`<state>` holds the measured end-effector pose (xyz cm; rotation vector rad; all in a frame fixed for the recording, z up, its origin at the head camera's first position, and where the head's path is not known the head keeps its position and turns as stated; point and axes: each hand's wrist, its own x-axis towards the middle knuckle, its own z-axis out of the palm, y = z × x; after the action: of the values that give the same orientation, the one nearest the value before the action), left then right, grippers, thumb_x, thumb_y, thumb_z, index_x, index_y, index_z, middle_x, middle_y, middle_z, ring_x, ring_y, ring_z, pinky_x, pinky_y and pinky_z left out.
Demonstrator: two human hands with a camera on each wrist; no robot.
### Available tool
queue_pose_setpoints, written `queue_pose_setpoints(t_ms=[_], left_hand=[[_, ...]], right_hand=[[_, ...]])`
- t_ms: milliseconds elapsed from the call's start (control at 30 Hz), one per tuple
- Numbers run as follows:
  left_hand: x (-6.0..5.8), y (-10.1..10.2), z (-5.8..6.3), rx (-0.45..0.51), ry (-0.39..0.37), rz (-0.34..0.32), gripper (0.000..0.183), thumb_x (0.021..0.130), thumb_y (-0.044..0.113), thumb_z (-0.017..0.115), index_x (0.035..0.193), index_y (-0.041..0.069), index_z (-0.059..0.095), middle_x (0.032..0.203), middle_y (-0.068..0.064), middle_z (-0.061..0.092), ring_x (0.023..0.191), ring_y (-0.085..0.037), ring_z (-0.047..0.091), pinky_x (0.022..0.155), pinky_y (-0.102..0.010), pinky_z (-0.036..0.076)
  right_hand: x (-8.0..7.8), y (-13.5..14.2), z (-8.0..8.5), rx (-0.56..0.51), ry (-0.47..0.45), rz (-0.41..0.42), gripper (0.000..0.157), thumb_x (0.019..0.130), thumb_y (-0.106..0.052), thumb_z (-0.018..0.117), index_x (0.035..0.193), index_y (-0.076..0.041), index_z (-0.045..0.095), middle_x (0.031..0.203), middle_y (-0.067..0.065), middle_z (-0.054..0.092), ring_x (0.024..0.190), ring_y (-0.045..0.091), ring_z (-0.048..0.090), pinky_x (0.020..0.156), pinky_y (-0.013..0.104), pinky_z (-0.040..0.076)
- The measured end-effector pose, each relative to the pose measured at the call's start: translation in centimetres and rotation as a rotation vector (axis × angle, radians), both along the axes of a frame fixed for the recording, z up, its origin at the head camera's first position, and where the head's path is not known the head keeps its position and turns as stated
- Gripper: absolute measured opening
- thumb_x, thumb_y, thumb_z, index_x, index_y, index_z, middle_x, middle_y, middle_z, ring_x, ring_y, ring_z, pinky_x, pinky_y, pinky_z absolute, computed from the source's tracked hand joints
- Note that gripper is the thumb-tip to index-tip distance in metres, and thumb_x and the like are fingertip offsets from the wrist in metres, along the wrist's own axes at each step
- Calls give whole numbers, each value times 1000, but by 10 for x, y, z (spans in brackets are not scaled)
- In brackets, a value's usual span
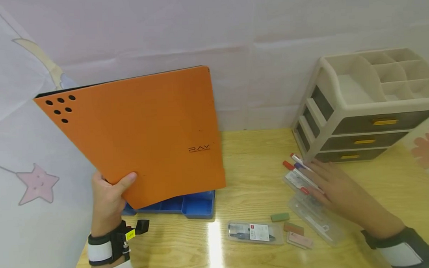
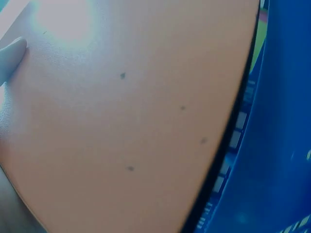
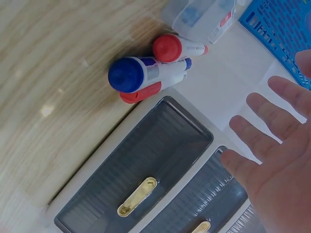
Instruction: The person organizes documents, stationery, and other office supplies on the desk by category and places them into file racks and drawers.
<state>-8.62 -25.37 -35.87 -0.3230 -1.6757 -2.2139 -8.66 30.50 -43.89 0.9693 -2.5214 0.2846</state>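
My left hand (image 1: 108,199) grips an orange folder (image 1: 147,140) by its lower left corner, the thumb lying over its front cover. The folder stands raised and tilted, marked "RAY", with black dots at its upper left. In the left wrist view the thumb (image 2: 12,56) presses the folder's surface; the other fingers are hidden behind it. On the right, my right hand (image 1: 338,189) is spread over several markers and clear plastic cases (image 1: 322,225). In the right wrist view its fingers (image 3: 260,138) are straight, apart from the blue-capped marker (image 3: 127,74) and red-capped marker (image 3: 167,48).
A blue compartment tray (image 1: 199,213) is partly hidden behind the folder. A cream drawer organizer (image 1: 341,102) stands at the back right. Near the front lie a compass in a clear case (image 1: 255,232), a green block (image 1: 279,217), a brown block (image 1: 293,228) and a pink block (image 1: 299,240).
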Motion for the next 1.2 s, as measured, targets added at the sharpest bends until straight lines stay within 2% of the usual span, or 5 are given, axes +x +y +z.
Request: queue_pose_setpoints(t_ms=[233, 367, 600, 867, 1200], left_hand=[[-3, -12, -1, 58, 76, 46, 40, 81, -25, 65, 120, -13, 61, 108, -17, 71, 98, -26, 69, 81, -31, 59], [-3, -19, 0, 34, 67, 94, 42, 81, -25, 64, 121, -12, 60, 110, -16, 70, 100, -26, 67, 82, -31, 58], [-6, -26, -1, 31, 168, 93, 44, 79, -29, 61, 121, -17, 59, 110, -20, 69, 101, -29, 67, 83, -31, 59], [-3, -33, 2, 41, 119, 182, 45, 78, -28, 64, 121, -18, 60, 109, -20, 70, 100, -29, 68, 80, -31, 60], [4, -40, 8, -11, 99, 277, 50, 81, -24, 65, 129, -15, 58, 117, -21, 67, 108, -30, 62, 87, -30, 58]], right_hand=[[1, 2, 2, 0, -10, -5, 59, 107, -51, 47, 154, -14, 51, 144, 25, 59, 129, 48, 57, 130, 31, 7], [2, 4, 2, -10, -16, -5, 56, 106, -47, 52, 147, -8, 57, 139, 27, 61, 131, 47, 56, 130, 29, 6], [2, 6, 2, -27, 8, 0, 63, 109, -53, 41, 137, -1, 63, 137, 29, 62, 138, 42, 53, 130, 28, 7], [0, 9, -1, -39, 32, 16, 71, 110, -56, 30, 134, 1, 64, 136, 28, 63, 128, 47, 58, 129, 26, 8], [-2, 9, 0, -62, 14, 23, 67, 109, -54, 35, 134, 2, 63, 136, 27, 63, 119, 52, 59, 128, 22, 7]])
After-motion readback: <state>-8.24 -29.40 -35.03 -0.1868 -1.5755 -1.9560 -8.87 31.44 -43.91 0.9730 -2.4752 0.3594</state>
